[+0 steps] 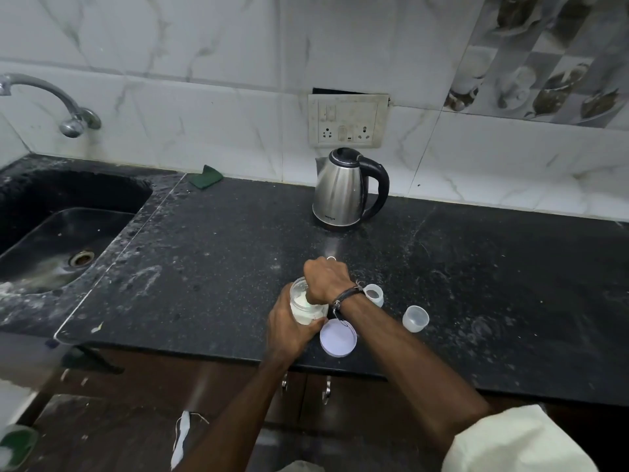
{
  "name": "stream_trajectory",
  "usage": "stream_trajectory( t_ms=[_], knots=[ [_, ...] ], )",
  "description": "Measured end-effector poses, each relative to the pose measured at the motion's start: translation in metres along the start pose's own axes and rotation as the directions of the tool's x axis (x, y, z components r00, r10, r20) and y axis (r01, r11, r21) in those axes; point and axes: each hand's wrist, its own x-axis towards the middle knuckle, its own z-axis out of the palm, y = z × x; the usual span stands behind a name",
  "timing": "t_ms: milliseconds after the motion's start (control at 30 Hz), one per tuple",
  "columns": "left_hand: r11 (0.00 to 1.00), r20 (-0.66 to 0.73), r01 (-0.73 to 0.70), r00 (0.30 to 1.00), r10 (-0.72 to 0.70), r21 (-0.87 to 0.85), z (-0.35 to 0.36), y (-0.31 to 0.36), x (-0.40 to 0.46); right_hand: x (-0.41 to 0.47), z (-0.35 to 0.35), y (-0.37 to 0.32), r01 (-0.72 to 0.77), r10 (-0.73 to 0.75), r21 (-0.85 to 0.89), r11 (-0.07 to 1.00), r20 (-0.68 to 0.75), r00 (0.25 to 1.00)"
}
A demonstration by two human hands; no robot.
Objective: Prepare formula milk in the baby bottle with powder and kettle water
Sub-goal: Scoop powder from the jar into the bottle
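Black stone counter (204, 253) runs along a white tiled wall, with a sink (64, 233) far off to one side.

Near the front edge of the counter stands the powder jar (306, 306), open and upright, with white powder inside. The left hand (289, 327) wraps round the jar from the near side and holds it steady. The right hand (325, 279) reaches down into the jar's mouth from above, fingers curled. It looks like it is scooping, but the scoop cannot be seen, so what it holds cannot be told.

Just beside the jar, on the near right, lies its lid (338, 337), flat on the counter. Past the right wrist, to the right of the jar, stands a small clear bottle (373, 294), upright with its mouth open. This looks like the baby bottle, though it is partly hidden by the wrist. A clear cap (415, 318) sits a bit further right of that.

So the next move likely goes sideways: the powder must travel from the jar to the bottle, a short way to the right. The right hand is the nearer one for that. The bottle's mouth is small, so powder could spill.

Behind the jar, well apart, by the wall, stands the kettle (340, 189), handle to the right.
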Motion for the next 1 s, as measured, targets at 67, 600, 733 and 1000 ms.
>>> stream_trajectory(
  t_ms=[67,600,733,1000],
  knots=[
    [1.000,-0.006,0.003,1.000,-0.003,-0.007,0.000,0.000,0.000,0.000,0.004,-0.001,-0.027,0.027,0.031,0.999,-0.008,1.000],
    [1.000,-0.012,0.014,1.000,-0.014,-0.027,0.000,-0.003,-0.001,0.000,0.014,-0.007,-0.072,0.084,0.220,0.973,-0.045,0.995],
    [1.000,-0.007,0.001,1.000,-0.001,-0.029,-0.001,-0.002,-0.002,0.000,0.012,-0.004,-0.114,0.125,0.310,0.944,-0.015,0.992],
    [0.999,-0.003,-0.015,1.000,0.015,-0.037,-0.003,0.001,-0.004,-0.007,0.010,0.018,-0.168,0.159,0.555,0.815,0.064,0.985]
  ],
)
